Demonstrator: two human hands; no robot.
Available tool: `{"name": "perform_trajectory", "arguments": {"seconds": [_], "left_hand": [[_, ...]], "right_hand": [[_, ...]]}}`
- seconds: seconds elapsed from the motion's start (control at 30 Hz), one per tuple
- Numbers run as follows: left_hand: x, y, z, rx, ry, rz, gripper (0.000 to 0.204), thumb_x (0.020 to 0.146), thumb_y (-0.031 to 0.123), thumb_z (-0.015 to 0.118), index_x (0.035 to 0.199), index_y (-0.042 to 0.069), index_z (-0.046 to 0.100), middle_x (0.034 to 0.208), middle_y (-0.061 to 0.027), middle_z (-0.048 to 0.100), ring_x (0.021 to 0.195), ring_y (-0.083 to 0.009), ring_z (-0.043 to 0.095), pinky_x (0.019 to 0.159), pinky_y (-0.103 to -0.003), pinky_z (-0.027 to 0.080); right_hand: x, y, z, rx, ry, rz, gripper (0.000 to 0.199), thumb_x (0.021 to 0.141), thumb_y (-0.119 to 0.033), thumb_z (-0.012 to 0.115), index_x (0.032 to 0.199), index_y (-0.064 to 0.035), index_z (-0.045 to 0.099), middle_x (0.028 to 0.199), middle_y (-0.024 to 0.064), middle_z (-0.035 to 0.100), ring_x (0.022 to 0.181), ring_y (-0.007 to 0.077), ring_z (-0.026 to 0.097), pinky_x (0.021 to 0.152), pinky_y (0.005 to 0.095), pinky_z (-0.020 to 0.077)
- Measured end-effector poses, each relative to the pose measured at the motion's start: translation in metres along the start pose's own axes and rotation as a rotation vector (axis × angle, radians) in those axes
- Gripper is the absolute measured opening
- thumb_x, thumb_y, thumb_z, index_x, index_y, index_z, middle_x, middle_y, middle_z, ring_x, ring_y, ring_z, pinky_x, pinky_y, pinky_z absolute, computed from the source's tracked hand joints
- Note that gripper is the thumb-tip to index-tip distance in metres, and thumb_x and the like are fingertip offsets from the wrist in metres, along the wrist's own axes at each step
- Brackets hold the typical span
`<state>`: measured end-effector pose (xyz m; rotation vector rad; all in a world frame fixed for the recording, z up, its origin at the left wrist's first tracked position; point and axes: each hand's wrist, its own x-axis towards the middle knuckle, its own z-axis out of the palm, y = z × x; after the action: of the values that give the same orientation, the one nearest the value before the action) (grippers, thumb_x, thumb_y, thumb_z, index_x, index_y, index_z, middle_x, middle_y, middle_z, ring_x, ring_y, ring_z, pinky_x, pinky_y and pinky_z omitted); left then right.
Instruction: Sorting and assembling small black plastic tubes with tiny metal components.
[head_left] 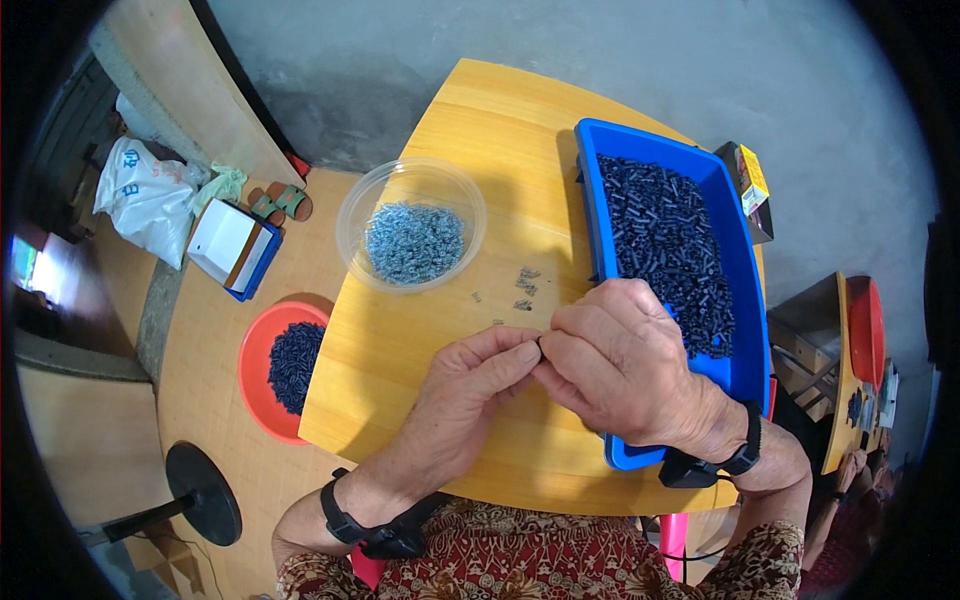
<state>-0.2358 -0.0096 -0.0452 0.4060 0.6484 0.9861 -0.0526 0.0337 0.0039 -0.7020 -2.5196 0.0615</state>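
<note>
- Pinching a tiny dark piece between the fingertips of both hands, I hold it at the centre of the frame, just above the smooth wooden desk.
- My left hand comes up from the lower middle, fingers curled shut, thumb and forefinger nipped on the piece from the left.
- My right hand meets it from the right, knuckles bunched, fingertips closed on the same piece; the heel of this hand overlaps the near end of the blue tray.
- The piece is too small for me to tell its shape beyond a dark speck.
- The blue tray is a long plastic rectangle with raised walls on the right of the frame, heaped with short black cylindrical pieces.
- A round clear plastic bowl sits at upper centre, holding a tangled pile of small shiny metal springs.
- A few loose metal bits lie scattered on the desk between the bowl and my hands.
- Off the desk's left edge, a round red dish on the floor holds more black pieces.
- A black strap with a small device circles each of my wrists at the lower edge.
- A white plastic bag slumps at far upper left.
</note>
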Motion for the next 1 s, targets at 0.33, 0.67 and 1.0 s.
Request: {"name": "perform_trajectory", "arguments": {"seconds": [0.33,0.67,1.0], "left_hand": [[0.003,0.008,-0.003,0.207,-0.016,0.05,0.021,0.097,0.015,0.062,0.113,0.001,0.067,0.104,-0.002,0.067,0.098,-0.0067,0.059,0.091,-0.025,0.046],[0.009,0.009,0.004,0.17,0.007,0.04,0.021,0.097,0.012,0.062,0.113,0.0,0.066,0.104,-0.0034,0.067,0.098,-0.0093,0.059,0.091,-0.026,0.046],[0.01,0.014,0.016,0.374,0.027,0.066,0.02,0.096,0.009,0.062,0.112,-0.001,0.067,0.103,-0.0044,0.068,0.096,-0.0091,0.061,0.088,-0.025,0.047]], "right_hand": [[0.005,0.0,0.0,0.065,0.111,0.042,0.03,0.069,-0.012,0.067,0.096,-0.0012,0.064,0.084,0.0067,0.055,0.077,0.0228,0.056,0.075,0.036,0.0451],[0.0,0.005,0.0,0.084,0.093,0.037,0.022,0.073,-0.01,0.068,0.092,-0.0042,0.061,0.086,0.0065,0.054,0.083,0.0246,0.056,0.077,0.0378,0.0438],[-0.005,0.012,-0.012,0.078,0.059,-0.032,0.031,0.07,-0.008,0.077,0.098,-0.0011,0.064,0.089,0.0075,0.059,0.081,0.0257,0.06,0.077,0.0386,0.049]]}}
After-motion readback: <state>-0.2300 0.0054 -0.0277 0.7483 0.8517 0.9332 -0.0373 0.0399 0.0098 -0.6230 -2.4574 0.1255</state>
